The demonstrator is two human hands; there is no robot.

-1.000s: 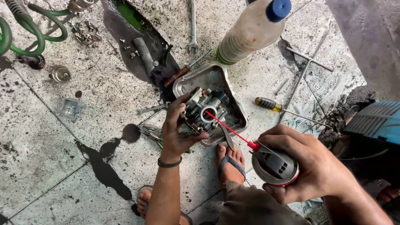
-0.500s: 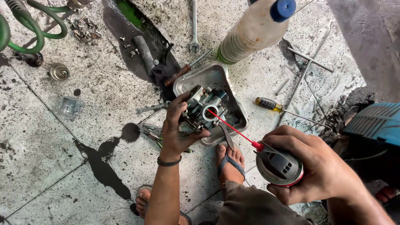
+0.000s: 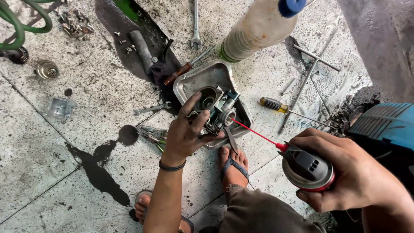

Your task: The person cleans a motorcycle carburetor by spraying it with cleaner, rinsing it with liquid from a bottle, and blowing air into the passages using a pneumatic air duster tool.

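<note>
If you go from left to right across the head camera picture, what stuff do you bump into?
Green hose → small metal cover → dark oil puddle → left hand → carburetor → yellow-handled screwdriver → spray can → right hand → blue box.

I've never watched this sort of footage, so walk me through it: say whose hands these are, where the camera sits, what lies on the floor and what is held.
The camera sits on a person's head and looks down at that person's own bare hands.

The left hand holds a small metal engine part over a dented metal tray. The right hand grips a spray can; its thin red straw points at the part.

On the stained tiled floor lie a plastic bottle, a screwdriver, wrenches, loose bolts and a green hose.
</note>
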